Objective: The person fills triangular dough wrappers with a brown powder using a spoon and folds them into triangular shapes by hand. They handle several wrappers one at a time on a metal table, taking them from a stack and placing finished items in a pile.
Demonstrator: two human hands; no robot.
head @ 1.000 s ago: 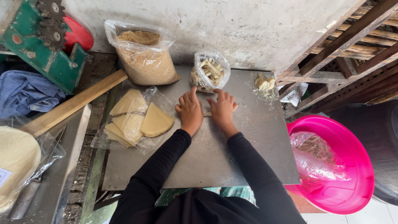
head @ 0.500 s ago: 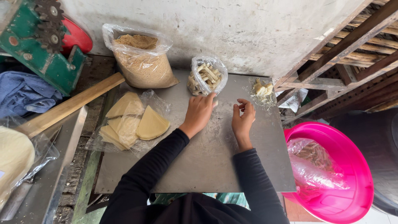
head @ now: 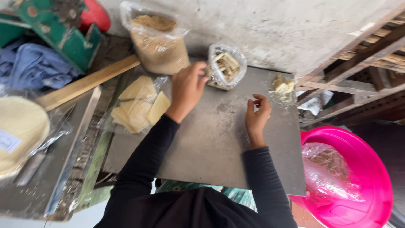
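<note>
The fingers (head: 201, 72) of the left hand (head: 185, 90) are now touching the small clear bag (head: 226, 67) of pale rolled pieces at the far edge of the grey tabletop (head: 211, 143), having moved forward from the middle. The right hand (head: 257, 116) is resting apart, its fingers curled loosely and holding nothing. Nearby are lying folded yellow sheets (head: 139, 105), a crumb pile (head: 283, 86), a big bag (head: 159, 42) of brown filling, and a pink basin (head: 371, 177) holding plastic.

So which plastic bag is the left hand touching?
The small bag of pale sticks; the left hand reaches it. The big bag of brown crumbs stands apart.
</note>
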